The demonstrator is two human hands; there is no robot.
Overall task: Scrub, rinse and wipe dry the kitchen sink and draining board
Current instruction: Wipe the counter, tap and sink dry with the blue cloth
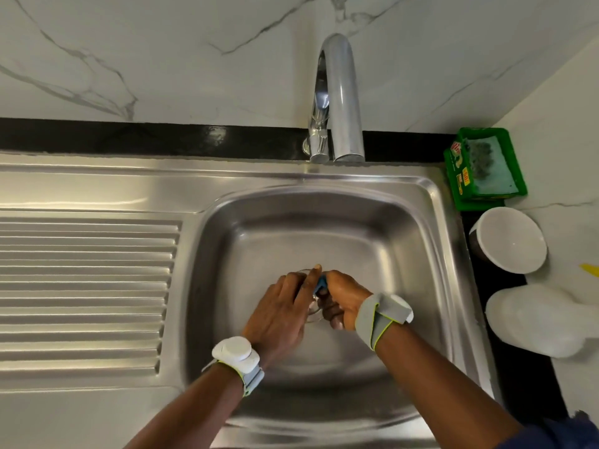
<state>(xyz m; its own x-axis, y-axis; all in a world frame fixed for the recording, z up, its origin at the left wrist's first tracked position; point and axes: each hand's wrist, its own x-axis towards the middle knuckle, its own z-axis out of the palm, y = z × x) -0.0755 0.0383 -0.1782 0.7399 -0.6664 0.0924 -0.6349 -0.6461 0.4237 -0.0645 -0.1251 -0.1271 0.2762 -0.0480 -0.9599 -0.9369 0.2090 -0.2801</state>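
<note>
Stainless sink (pixel 324 222): blue item (pixel 321 284) pinched by right hand (pixel 345 301); left hand (pixel 283 314) laid straight-fingered at drain (pixel 315 316). Item could be lost down drain if loosened.

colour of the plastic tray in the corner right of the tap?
The tray is green, with a red and yellow label on its side. Head view, back right.

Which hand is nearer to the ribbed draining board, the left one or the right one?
Left. The left hand is in the sink, on the side toward the draining board; the right hand, gripping a small blue thing, lies beyond it, farther right.
</note>
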